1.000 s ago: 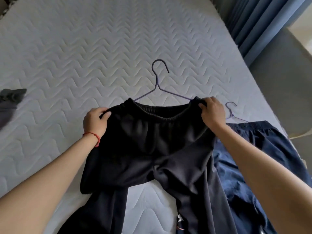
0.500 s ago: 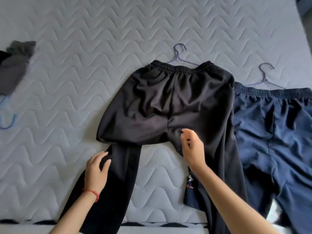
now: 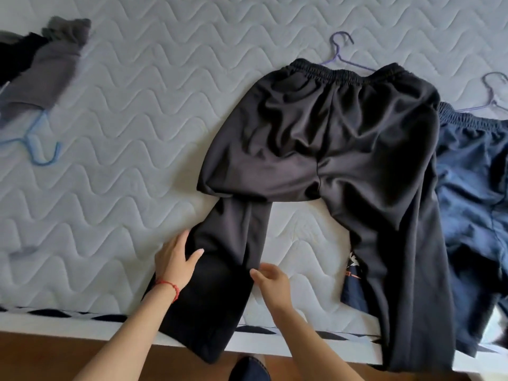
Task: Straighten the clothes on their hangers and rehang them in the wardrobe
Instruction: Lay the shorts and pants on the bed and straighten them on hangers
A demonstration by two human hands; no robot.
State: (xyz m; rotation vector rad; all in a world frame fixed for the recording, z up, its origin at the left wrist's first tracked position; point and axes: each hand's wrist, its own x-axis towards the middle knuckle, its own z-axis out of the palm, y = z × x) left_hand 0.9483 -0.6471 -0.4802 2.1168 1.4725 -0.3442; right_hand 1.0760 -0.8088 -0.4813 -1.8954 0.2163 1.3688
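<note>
Black trousers [image 3: 330, 138] lie flat on the quilted mattress [image 3: 143, 111], waistband at the far side. A purple hanger [image 3: 341, 48] pokes out above the waistband. The trousers' left leg runs toward me and hangs over the bed's near edge. My left hand [image 3: 176, 259] rests on that leg's left edge, fingers straight and thumb laid on the fabric. My right hand [image 3: 270, 279] touches the same leg's right edge with loosely bent fingers; whether it pinches the cloth is unclear.
Navy trousers [image 3: 472, 174] on a second purple hanger [image 3: 494, 92] lie at the right, partly under the black pair. A grey garment [image 3: 46, 67] with a light blue hanger [image 3: 41, 144] lies far left. Wooden floor [image 3: 55, 353] shows below the bed edge.
Both hands left the waistband and came down to the near left leg. The right hand crossed from the crotch area to that leg's right edge. My view dropped toward the bed edge.
</note>
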